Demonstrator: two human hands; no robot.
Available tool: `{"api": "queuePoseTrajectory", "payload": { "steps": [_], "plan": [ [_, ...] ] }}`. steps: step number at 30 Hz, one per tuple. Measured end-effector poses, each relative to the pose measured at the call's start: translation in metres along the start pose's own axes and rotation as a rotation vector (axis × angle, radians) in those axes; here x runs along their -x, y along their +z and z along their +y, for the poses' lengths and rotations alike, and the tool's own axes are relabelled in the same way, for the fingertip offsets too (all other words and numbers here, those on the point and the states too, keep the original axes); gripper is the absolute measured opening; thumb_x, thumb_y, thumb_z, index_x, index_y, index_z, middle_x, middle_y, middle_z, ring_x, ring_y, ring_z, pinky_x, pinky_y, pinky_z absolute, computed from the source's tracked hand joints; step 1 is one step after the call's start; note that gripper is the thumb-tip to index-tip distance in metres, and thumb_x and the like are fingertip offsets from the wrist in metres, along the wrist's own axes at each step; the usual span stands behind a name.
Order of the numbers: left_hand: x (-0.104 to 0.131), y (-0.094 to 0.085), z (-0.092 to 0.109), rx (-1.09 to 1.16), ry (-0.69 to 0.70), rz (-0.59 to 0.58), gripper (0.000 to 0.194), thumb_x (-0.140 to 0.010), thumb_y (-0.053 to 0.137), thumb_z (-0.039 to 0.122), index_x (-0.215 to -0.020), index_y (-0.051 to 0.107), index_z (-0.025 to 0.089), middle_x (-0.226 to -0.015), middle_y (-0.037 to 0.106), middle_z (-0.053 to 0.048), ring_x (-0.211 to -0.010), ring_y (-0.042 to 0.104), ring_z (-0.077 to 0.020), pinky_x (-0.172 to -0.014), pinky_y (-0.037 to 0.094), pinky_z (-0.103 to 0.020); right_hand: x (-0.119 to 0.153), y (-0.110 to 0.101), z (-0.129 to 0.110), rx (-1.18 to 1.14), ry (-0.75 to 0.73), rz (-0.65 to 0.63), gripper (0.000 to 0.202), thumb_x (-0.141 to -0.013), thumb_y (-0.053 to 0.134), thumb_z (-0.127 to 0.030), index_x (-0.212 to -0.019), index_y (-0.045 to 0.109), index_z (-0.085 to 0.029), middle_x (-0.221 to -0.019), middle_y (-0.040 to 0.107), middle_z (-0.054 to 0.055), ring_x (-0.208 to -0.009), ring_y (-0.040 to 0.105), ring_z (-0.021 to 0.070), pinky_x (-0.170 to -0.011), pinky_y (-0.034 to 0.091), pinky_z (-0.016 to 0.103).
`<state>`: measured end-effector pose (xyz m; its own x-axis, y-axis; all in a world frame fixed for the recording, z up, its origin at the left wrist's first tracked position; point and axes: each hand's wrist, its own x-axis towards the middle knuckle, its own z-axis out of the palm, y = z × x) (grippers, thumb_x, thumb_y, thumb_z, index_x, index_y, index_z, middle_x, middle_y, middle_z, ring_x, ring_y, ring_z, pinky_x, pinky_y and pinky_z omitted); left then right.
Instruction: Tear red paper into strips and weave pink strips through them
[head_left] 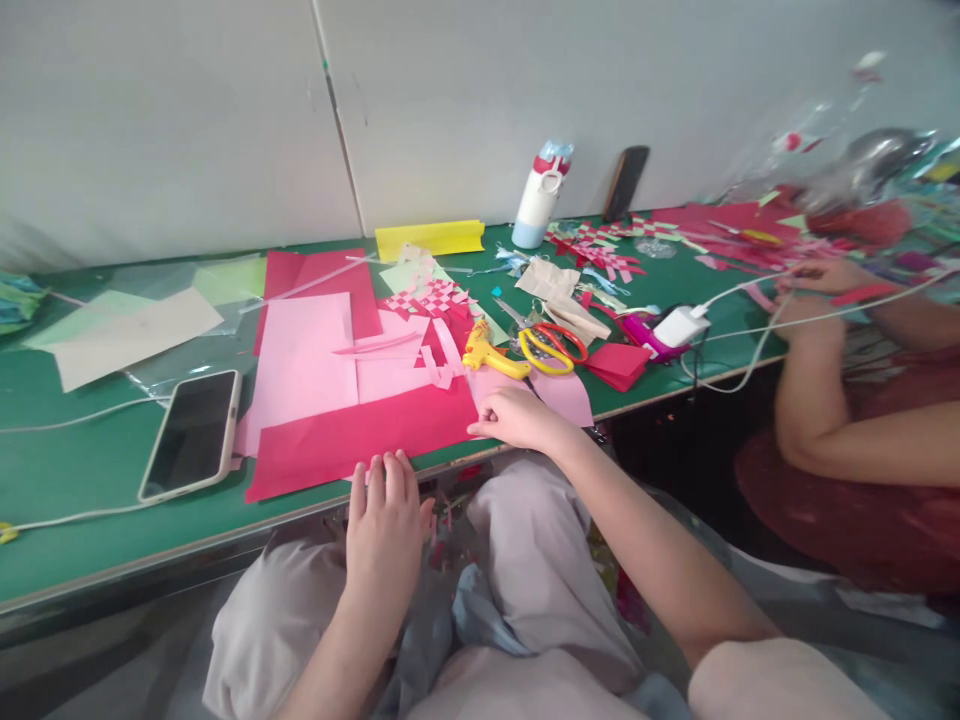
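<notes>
A folded-looking strip of red paper (360, 430) lies along the front edge of the green table. My left hand (386, 505) rests on its near edge, fingers stretched out and slightly apart, holding nothing. At the strip's right end my right hand (514, 415) is closed, with thumb and fingertips pinching the red paper's corner. Just beyond that hand are a yellow glue gun (491, 352) and scissors (551, 350) with yellow and orange handles. Pink paper (304, 360) lies behind the red strip, with narrow pink strips on it.
A phone (189, 435) with a cable lies at left. Woven red-and-white pieces (431, 298), a bottle (541, 195) and a dark upright object (626, 183) stand farther back. A white charger (681, 326) trails cables rightward. A co-worker's hands (817, 285) work at right.
</notes>
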<state>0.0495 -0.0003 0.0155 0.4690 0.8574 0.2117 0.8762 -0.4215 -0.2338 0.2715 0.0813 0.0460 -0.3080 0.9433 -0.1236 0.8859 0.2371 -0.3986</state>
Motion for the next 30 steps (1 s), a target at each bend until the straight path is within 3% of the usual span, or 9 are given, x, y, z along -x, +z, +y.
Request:
{"api": "queuePoseTrajectory", "payload": {
  "steps": [3, 5, 11, 17, 22, 27, 30],
  "plan": [
    [-0.005, -0.003, 0.005, -0.028, -0.013, 0.005, 0.049, -0.088, 0.051, 0.032, -0.135, 0.051, 0.018, -0.114, 0.062, -0.018, -0.110, 0.056, -0.0331, -0.102, 0.036, -0.052, 0.000, -0.001, 0.000, 0.001, 0.003, -0.007, 0.030, -0.079, 0.065, -0.036, -0.058, 0.062, -0.015, -0.065, 0.065, 0.004, -0.064, 0.054, 0.0146, -0.061, 0.032, 0.025],
    [-0.006, -0.004, 0.008, -0.046, -0.024, 0.016, 0.048, -0.087, 0.052, 0.033, -0.135, 0.050, 0.025, -0.111, 0.062, -0.016, -0.109, 0.057, -0.0329, -0.102, 0.036, -0.053, 0.002, -0.003, 0.001, -0.008, 0.000, -0.012, 0.030, -0.082, 0.062, -0.035, -0.060, 0.063, -0.015, -0.067, 0.065, 0.005, -0.068, 0.056, 0.0155, -0.064, 0.033, 0.024],
    [-0.005, -0.002, 0.015, -0.084, -0.035, 0.026, 0.051, -0.086, 0.054, 0.031, -0.136, 0.049, 0.022, -0.112, 0.061, -0.018, -0.110, 0.057, -0.0351, -0.102, 0.035, -0.053, 0.012, -0.012, 0.008, -0.201, 0.040, -0.066, 0.030, -0.091, 0.040, -0.023, -0.079, 0.067, -0.016, -0.087, 0.070, 0.004, -0.082, 0.059, 0.0146, -0.070, 0.037, 0.021],
    [-0.005, 0.000, 0.019, -0.051, -0.052, 0.016, 0.050, -0.086, 0.055, 0.028, -0.135, 0.050, 0.019, -0.114, 0.060, -0.020, -0.111, 0.057, -0.0373, -0.100, 0.037, -0.055, 0.013, -0.006, 0.008, -0.153, 0.085, -0.038, 0.038, -0.084, 0.053, -0.042, -0.057, 0.056, -0.016, -0.053, 0.052, -0.002, -0.053, 0.043, 0.0104, -0.052, 0.026, 0.023],
    [-0.009, -0.004, 0.024, 0.032, -0.109, -0.002, 0.049, -0.085, 0.057, 0.028, -0.132, 0.052, 0.017, -0.118, 0.058, -0.021, -0.116, 0.053, -0.0385, -0.099, 0.038, -0.056, 0.008, 0.001, 0.006, -0.126, 0.113, 0.005, 0.031, -0.077, 0.063, -0.034, -0.054, 0.055, -0.016, -0.053, 0.052, -0.003, -0.053, 0.044, 0.0093, -0.053, 0.025, 0.023],
    [-0.015, -0.006, 0.029, -0.029, -0.004, -0.003, 0.046, -0.086, 0.053, 0.027, -0.126, 0.056, 0.005, -0.115, 0.061, -0.022, -0.113, 0.055, -0.0340, -0.099, 0.041, -0.049, 0.007, 0.002, 0.005, -0.109, 0.122, 0.003, 0.031, -0.078, 0.063, -0.034, -0.054, 0.056, -0.015, -0.054, 0.056, -0.001, -0.053, 0.046, 0.0096, -0.053, 0.026, 0.023],
    [-0.016, -0.004, 0.031, -0.077, 0.014, 0.013, 0.048, -0.084, 0.055, 0.027, -0.127, 0.056, 0.006, -0.110, 0.063, -0.021, -0.106, 0.059, -0.0330, -0.100, 0.040, -0.047, 0.008, 0.001, 0.004, -0.090, 0.121, -0.002, 0.033, -0.079, 0.063, -0.034, -0.052, 0.056, -0.015, -0.052, 0.054, -0.002, -0.052, 0.044, 0.0095, -0.052, 0.025, 0.023]
  ]
}}
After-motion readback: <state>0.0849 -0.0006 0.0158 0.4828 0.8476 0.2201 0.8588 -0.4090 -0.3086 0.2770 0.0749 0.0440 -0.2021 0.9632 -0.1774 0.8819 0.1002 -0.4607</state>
